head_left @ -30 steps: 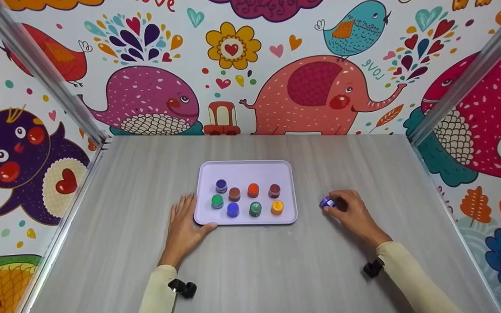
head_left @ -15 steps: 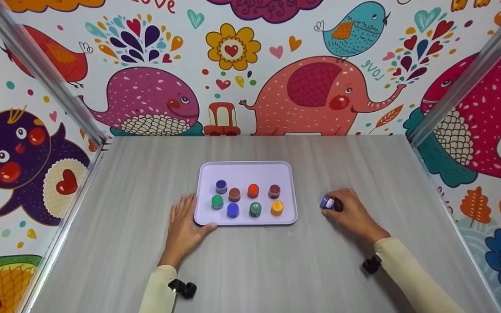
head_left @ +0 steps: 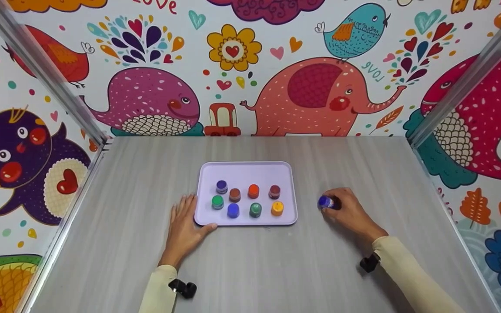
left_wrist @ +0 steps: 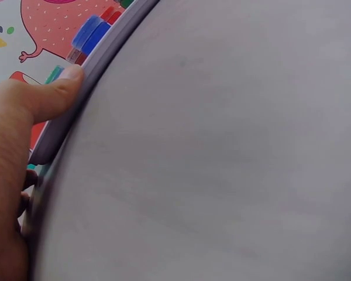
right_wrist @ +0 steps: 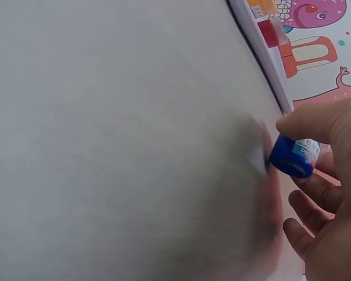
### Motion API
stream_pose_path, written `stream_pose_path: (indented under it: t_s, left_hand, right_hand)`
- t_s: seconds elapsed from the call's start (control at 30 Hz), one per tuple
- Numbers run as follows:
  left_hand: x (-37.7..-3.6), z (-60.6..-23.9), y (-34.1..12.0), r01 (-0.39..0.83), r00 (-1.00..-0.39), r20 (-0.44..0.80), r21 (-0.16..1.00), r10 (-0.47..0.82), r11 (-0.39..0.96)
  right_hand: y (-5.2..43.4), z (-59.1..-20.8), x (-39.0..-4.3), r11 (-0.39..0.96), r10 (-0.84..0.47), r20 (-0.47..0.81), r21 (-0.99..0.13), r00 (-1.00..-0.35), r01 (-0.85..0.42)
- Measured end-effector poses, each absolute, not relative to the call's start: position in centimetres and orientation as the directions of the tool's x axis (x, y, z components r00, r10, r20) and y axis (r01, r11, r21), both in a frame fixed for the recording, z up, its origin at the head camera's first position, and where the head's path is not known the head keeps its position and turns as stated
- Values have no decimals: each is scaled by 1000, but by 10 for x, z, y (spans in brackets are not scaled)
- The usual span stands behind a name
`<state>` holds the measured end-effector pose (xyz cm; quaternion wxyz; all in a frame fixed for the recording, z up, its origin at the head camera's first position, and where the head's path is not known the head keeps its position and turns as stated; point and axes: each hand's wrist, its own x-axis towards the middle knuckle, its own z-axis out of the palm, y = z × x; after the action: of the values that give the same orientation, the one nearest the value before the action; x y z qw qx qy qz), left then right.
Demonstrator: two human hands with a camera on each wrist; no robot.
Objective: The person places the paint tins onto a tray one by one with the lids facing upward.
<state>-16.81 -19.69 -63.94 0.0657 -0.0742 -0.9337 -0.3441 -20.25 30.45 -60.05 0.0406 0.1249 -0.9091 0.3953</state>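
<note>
In the head view my right hand (head_left: 349,213) pinches a small blue paint jar (head_left: 325,202) between thumb and fingers, to the right of a lilac tray (head_left: 246,170). The right wrist view shows this paint jar (right_wrist: 293,157) tilted, a printed label on its side and the thumb over it. My left hand (head_left: 185,232) lies at the tray's near left corner with fairly straight fingers along the side. Its thumb (left_wrist: 61,93) rests on the near rim in the left wrist view. Several paint jars stand in the tray, among them an orange jar (head_left: 253,190) and a yellow jar (head_left: 277,208).
The tray sits on a grey wood-grain table (head_left: 250,269). Printed cartoon walls (head_left: 233,87) and metal frame posts (head_left: 455,74) bound the table at the back and sides. Each wrist carries a small black camera (head_left: 183,288).
The blue paint jar has turned in my right hand's fingers, first showing its label, now its blue end. That hand has shifted slightly left. My left hand and the tray stay put.
</note>
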Motion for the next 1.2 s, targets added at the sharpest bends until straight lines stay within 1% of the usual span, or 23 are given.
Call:
stream_pose_path:
  t_s: [0.33,0.57,0.7,0.9,1.2]
  left_hand:
    - [-166,-641,-198,185,-979,181,633,89,752]
    - [-166,-641,-197,186,-979,181,642,89,744]
    - [-167,-640,-197,195,-978,188,637,95,746]
    - [-167,-640,-197,205,-975,197,640,99,740]
    - [-166,-640,-197,208,-974,209,648,92,733]
  right_hand:
    - [293,-598,-212,594,-150,97,-787,-984,-168]
    - [285,-602,-223,487,-180,139,-847,-974,-211]
    - [278,-603,-229,446,-179,131,-873,-975,-199]
    - [265,-603,-238,443,-173,52,-888,-984,-125]
    - [241,-602,-250,446,-203,52,-884,-978,-139]
